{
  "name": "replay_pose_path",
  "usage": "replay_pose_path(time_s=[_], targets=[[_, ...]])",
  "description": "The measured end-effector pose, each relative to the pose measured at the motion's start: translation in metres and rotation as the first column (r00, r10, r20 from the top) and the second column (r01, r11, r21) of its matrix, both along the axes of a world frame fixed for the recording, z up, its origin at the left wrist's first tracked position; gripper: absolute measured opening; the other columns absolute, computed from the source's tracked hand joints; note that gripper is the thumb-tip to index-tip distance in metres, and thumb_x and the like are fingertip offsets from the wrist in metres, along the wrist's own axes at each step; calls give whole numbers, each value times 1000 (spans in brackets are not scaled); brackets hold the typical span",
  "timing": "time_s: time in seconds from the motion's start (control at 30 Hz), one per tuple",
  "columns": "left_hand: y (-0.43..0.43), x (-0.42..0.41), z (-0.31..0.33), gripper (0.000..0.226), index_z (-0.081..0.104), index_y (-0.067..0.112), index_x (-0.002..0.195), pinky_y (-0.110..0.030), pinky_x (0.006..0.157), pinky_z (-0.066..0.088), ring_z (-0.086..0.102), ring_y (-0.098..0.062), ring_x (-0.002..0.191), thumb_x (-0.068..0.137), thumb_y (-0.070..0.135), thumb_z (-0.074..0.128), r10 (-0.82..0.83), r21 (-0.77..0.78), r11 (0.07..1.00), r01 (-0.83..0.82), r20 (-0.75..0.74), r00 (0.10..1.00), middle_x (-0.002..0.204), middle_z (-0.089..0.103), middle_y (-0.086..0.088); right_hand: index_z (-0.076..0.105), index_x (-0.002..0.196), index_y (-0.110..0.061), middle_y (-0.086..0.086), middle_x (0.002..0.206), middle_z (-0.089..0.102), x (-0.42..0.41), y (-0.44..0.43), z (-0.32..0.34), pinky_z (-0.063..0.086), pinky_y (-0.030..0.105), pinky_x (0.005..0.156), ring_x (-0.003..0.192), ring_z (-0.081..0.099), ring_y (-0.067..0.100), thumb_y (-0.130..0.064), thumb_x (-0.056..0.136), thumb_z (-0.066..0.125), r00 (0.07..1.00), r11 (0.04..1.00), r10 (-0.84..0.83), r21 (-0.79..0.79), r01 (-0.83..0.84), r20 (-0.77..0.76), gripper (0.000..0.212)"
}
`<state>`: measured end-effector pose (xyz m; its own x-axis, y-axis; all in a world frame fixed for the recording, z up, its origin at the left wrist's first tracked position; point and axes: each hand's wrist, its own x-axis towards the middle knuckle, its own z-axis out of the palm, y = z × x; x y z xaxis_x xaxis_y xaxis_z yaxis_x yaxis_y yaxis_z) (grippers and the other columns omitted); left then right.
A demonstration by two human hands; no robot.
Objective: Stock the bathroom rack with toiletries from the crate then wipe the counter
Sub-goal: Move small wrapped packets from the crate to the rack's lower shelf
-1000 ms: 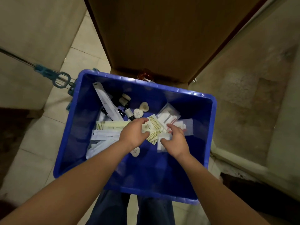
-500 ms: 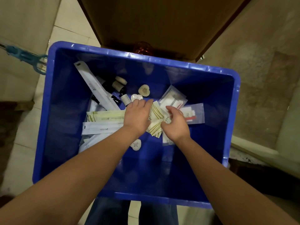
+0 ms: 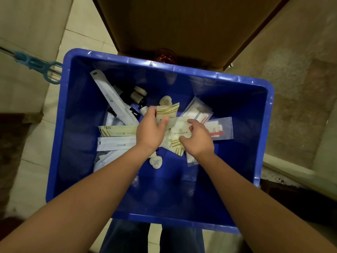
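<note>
1. The crate sits on the floor just in front of the person's legs. The toiletries lie loose on its bottom, so both arms reach down inside it.
2. The left hand is near the crate's middle. Its thumb and fingers pinch a striped sachet and hold it clear of the heap, probably so that picked items stay apart from the rest.
3. The right hand, just right of the crate's middle, curls over a white sachet on top of the heap. Its thumb seems to be under the sachet's edge with the fingers on top, but the grip is partly hidden.
4. Long packets and small bottles lie toward the crate's left wall.
5. Clear swab packs lie toward the right wall, and a soap lies nearer the front.
6. My judgement is that this is early stocking: sachets are being gathered into a handful before any trip to the rack, which is out of view.
</note>
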<state>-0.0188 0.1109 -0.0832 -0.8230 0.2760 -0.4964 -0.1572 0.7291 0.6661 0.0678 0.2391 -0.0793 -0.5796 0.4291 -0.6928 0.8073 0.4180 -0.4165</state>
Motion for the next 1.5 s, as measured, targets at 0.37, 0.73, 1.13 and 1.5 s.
replay_pose_path(time_s=[0.37,0.73,1.13,1.5], targets=[[-13,1,-16,21,49,24,110,-44,86,55,66,-9,93,92,24,61,201,169,961,-221,129,971,100,67,9,32,138,-22,6,132,45,-5,-19,-13,34,38,97,99,58,26,-21,79,72,992,968,99,223,-115,81,71],[-12,-6,20,37,46,19,121,-32,85,51,64,-13,94,87,10,58,323,184,919,-350,160,933,104,64,8,55,123,-24,-7,93,71,-9,-21,14,58,39,74,84,67,17,-17,85,67,964,966,-258,-19,258,-58,41],[-27,-17,147,56,42,20,137,-36,86,53,61,-16,97,85,14,62,81,96,990,-101,193,978,114,61,4,61,104,-26,-10,87,65,2,-11,157,57,41,72,82,64,16,-13,88,58,946,962,-268,-3,272,-182,20],[-25,-9,233,39,54,18,108,-18,59,44,58,-13,85,76,3,72,-213,129,972,195,151,965,102,59,-1,62,93,-23,-8,86,67,38,-15,254,55,34,71,81,64,12,-13,91,57,791,861,-481,-34,507,-378,11]])
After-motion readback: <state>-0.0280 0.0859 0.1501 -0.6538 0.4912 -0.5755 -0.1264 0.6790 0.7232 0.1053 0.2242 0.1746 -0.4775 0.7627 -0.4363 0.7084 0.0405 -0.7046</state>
